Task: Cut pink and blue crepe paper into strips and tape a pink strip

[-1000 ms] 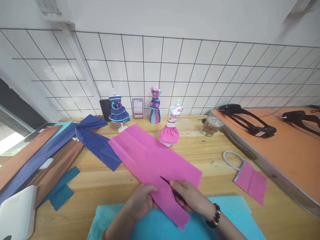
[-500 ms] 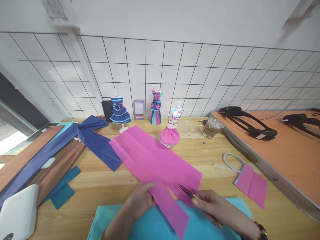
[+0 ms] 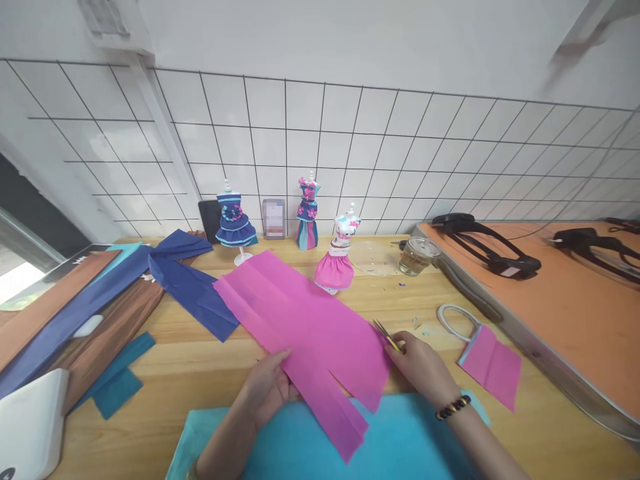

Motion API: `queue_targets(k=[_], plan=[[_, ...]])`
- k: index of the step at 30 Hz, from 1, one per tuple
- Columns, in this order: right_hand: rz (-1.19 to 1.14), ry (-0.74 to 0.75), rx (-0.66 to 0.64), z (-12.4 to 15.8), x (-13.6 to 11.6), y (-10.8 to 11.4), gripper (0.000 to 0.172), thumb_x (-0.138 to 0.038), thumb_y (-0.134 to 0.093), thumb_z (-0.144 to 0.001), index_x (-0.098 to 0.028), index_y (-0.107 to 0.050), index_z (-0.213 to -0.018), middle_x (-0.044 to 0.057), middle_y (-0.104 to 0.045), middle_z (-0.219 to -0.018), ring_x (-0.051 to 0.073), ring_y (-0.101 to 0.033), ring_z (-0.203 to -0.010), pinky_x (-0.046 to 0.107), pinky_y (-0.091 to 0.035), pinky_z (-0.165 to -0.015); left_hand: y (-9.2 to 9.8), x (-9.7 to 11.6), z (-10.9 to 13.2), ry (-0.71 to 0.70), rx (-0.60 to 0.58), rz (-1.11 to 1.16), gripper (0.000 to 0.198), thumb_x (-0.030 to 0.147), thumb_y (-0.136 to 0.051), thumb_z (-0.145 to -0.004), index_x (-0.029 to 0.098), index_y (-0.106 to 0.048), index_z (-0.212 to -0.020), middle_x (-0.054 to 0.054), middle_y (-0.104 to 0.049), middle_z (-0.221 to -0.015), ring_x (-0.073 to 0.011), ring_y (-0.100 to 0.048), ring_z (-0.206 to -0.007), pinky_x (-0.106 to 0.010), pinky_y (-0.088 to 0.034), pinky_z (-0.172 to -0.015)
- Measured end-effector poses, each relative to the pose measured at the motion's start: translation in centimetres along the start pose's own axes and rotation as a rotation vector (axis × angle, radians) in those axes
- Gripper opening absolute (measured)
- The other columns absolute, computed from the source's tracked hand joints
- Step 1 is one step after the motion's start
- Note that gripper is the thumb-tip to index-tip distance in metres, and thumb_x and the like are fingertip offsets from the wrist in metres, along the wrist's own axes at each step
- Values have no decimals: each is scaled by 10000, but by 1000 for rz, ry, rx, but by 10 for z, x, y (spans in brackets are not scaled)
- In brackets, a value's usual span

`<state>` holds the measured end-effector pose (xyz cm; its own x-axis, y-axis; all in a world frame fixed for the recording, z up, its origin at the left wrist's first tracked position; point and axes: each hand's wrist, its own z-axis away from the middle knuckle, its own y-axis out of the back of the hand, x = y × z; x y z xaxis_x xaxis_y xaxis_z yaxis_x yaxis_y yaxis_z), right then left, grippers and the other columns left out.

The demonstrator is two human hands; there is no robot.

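Note:
A long pink crepe paper sheet (image 3: 295, 320) lies across the wooden table, slit from its near end into two strips. My left hand (image 3: 267, 390) pinches the left strip near its lower part, fingers closed on the paper. My right hand (image 3: 423, 367) is off the sheet's right edge and holds small scissors (image 3: 386, 333) with yellow handles, blades pointing up and left. A turquoise sheet (image 3: 400, 440) lies under the near end of the pink paper.
Three small dress mannequins (image 3: 337, 257) stand at the back by the tiled wall, with a glass jar (image 3: 417, 255) nearby. Navy, brown and teal papers (image 3: 90, 307) lie left. A small pink piece (image 3: 490, 363) and white ring (image 3: 453, 320) lie right, beside an orange board (image 3: 575, 300).
My right hand drew the scissors out of the cut in the pink sheet and moved them right and up, past the sheet's edge. The cut strip now hangs apart from the sheet.

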<state>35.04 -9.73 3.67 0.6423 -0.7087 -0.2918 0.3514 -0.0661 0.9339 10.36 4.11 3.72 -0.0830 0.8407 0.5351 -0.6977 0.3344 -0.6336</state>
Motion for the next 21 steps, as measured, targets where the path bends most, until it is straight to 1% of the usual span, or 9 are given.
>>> queue_targets(k=[4,7,9,12,14,15,17,19,21], plan=[[128,29,22,2,-6,3,250,-290,-387,-827,-172,-600,-883,125,-686,-850,254,-630,-817,285,-349,-602,-5,-5,0,-24,-91,20,290,213,-482,-829,54,-539,-1065,-179,-662,-995,-270,-627,-929,-428,-473,-829],[144,15,33,2,1,8,246,-283,-378,-828,-170,-592,-866,133,-684,-839,265,-630,-801,297,-346,-598,-8,-10,1,51,-154,-11,263,242,-498,-827,43,-574,-982,-183,-676,-929,-277,-630,-922,-423,-465,-841],[125,3,19,3,8,12,251,-304,-380,-831,-177,-596,-848,134,-683,-851,274,-629,-809,304,-356,-604,-9,-14,2,115,-178,-58,261,247,-503,-825,52,-578,-983,-172,-679,-918,-276,-637,-903,-418,-475,-817],[77,-21,73,7,15,19,346,-416,-393,-838,-169,-588,-978,143,-676,-862,298,-620,-829,318,-375,-615,-10,-17,3,140,-170,-97,270,232,-523,-812,76,-564,-1029,-159,-676,-954,-263,-653,-855,-436,-479,-810],[19,-46,146,15,12,23,473,-501,-387,-832,-150,-520,-1120,129,-665,-791,298,-616,-771,320,-376,-594,-10,-18,2,125,-151,-86,298,218,-535,-802,76,-546,-1064,-165,-667,-987,-261,-651,-864,-456,-463,-845],[-37,-34,159,20,8,25,499,-525,-381,-831,-152,-497,-1141,108,-652,-756,282,-608,-730,314,-373,-583,-11,-18,2,123,-143,-76,316,211,-535,-800,69,-537,-1082,-172,-661,-1003,-263,-646,-885,-458,-453,-866],[-205,64,111,32,-4,24,437,-541,-370,-837,-182,-523,-1033,56,-607,-702,221,-566,-651,288,-363,-568,-12,-17,1,126,-123,-57,343,200,-532,-798,51,-522,-1107,-184,-653,-1020,-268,-635,-918,-457,-437,-894],[-385,218,-5,44,-19,18,369,-539,-378,-840,-199,-520,-816,20,-546,-677,166,-499,-618,260,-354,-566,-12,-16,1,124,-108,-40,346,187,-533,-795,43,-521,-1109,-184,-652,-1024,-268,-631,-930,-453,-432,-906],[-542,304,-147,53,-33,10,352,-528,-413,-831,-197,-465,-721,0,-493,-669,142,-453,-629,240,-356,-577,-12,-16,0,105,-130,-25,337,177,-534,-790,47,-529,-1102,-180,-647,-1038,-272,-622,-951,-453,-428,-912]])
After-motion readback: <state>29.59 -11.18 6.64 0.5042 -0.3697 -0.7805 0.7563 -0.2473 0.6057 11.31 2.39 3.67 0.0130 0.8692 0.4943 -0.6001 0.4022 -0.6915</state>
